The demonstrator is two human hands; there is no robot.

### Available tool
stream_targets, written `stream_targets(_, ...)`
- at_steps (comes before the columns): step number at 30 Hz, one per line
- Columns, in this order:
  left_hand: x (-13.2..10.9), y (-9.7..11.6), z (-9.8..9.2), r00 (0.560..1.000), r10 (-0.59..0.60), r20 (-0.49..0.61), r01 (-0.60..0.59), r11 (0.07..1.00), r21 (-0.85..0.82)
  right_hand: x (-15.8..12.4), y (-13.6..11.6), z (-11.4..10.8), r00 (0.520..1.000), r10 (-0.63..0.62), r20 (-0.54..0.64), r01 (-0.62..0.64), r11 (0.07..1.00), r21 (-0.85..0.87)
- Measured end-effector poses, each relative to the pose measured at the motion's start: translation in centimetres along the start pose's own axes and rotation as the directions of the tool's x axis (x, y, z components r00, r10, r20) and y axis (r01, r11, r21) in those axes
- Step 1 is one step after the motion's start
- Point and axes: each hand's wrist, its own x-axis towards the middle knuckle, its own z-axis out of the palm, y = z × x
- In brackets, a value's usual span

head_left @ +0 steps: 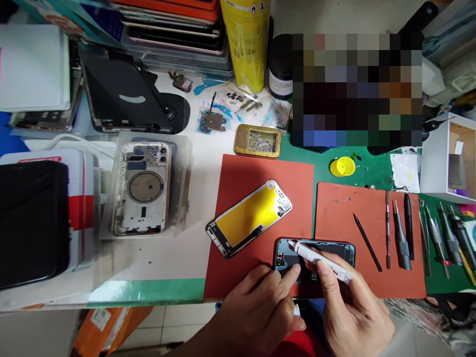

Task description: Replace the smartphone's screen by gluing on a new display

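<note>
The right hand point(353, 312) pinches a white glue tube point(322, 258) over the opened phone point(316, 258); the left hand point(260, 307) presses its frame with fingertips. Squeezing too hard could flood adhesive inside.

White tube point(323, 258); dark phone point(334, 250); yellow-backed screen point(248, 218); brick-red mats point(260, 178); green bench point(372, 171); yellow cap point(342, 166).

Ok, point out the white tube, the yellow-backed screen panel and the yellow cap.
white tube point(320, 259), head view, mid barrel
yellow-backed screen panel point(248, 217), head view, middle of yellow backing
yellow cap point(342, 166), head view, its centre
</note>
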Motion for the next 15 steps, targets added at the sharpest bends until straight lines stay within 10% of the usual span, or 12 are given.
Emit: stream_targets(15, 0.21, -0.04, -0.08, 1.0, 0.006, 0.002, -0.006, 1.0, -0.001, -0.03, 0.41, -0.15, 1.0, -0.004, -0.005, 0.004, 1.0, -0.005)
